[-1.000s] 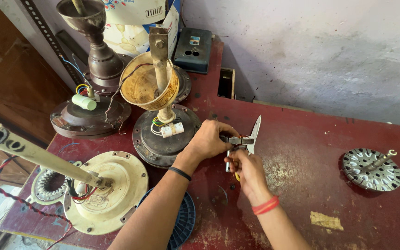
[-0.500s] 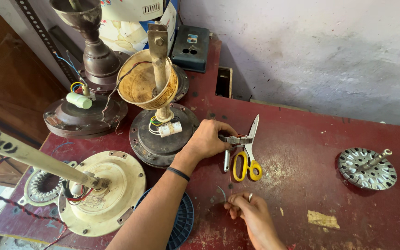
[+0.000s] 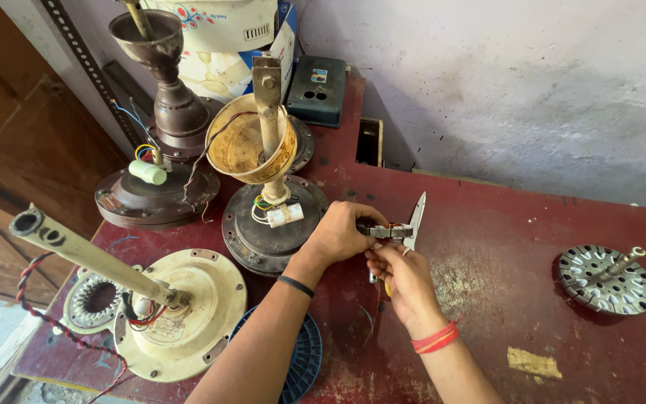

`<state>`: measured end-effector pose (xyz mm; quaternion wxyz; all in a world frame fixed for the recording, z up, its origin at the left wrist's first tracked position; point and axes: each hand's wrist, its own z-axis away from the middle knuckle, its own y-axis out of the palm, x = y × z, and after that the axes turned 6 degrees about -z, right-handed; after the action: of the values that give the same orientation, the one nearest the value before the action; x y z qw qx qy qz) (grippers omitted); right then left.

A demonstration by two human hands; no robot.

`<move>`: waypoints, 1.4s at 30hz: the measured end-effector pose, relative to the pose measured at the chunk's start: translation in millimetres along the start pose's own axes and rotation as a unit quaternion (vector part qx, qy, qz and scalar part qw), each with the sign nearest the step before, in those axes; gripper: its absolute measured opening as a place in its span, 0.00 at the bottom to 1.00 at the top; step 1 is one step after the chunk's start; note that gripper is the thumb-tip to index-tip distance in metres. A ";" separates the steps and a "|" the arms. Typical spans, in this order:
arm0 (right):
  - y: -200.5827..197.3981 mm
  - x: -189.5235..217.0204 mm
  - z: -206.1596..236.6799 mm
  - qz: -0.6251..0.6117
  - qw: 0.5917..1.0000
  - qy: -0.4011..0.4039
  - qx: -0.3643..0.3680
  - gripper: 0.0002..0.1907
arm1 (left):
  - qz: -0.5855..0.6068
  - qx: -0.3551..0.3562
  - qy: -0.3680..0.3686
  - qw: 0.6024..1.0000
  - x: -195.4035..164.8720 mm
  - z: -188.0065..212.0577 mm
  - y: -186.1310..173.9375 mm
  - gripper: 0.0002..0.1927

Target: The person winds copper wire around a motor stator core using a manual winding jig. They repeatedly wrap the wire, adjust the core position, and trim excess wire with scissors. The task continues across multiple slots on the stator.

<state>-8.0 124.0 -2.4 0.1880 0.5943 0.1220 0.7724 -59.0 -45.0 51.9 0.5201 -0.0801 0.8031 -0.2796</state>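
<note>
My left hand (image 3: 342, 233) grips a small grey metal part (image 3: 387, 230) with reddish wire on it, held just above the red table (image 3: 517, 217). My right hand (image 3: 407, 283), a red band on its wrist, reaches up from below and pinches the same part's underside with its fingertips. Scissors (image 3: 416, 215) lie on the table right behind the hands. Their blade points away from me, and the right hand mostly covers their yellow handles.
Three ceiling-fan motors stand to the left: a brown one (image 3: 155, 198), a dark one with a golden cup (image 3: 263, 236), and a cream one with a long rod (image 3: 188, 318). A blue ribbed disc (image 3: 302, 363) lies under my left forearm. A silver rotor disc (image 3: 607, 278) sits far right, a black switch box (image 3: 317, 90) at the back.
My right hand went down to the table near me half a second ago and has come back up to the part. The left hand has stayed in place, still gripping it.
</note>
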 end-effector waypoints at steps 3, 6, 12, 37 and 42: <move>-6.6 -5.7 2.8 0.006 0.999 -0.005 -0.035 0.07 | -0.011 0.003 0.017 1.000 0.7 -2.6 -1.5 0.19; -14.8 -12.1 12.8 0.049 0.998 0.005 -0.035 0.06 | -0.009 0.007 0.007 1.000 1.7 -5.9 0.0 0.18; -33.9 -40.5 61.5 0.218 0.975 0.021 -0.042 0.05 | -0.011 0.017 -0.013 1.000 2.9 -8.0 -1.3 0.19; 2.4 -8.4 26.8 0.169 0.985 -0.028 -0.008 0.06 | 0.105 0.058 -0.038 0.992 17.6 -8.9 6.2 0.21; -20.3 -32.0 55.3 0.396 0.918 0.013 -0.038 0.06 | 0.116 0.071 -0.063 0.989 25.9 -16.9 3.8 0.21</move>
<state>55.4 126.4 -24.1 -0.1122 0.5765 -0.1500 0.7953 -84.8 -46.5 34.5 0.6028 0.0332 0.7507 -0.2682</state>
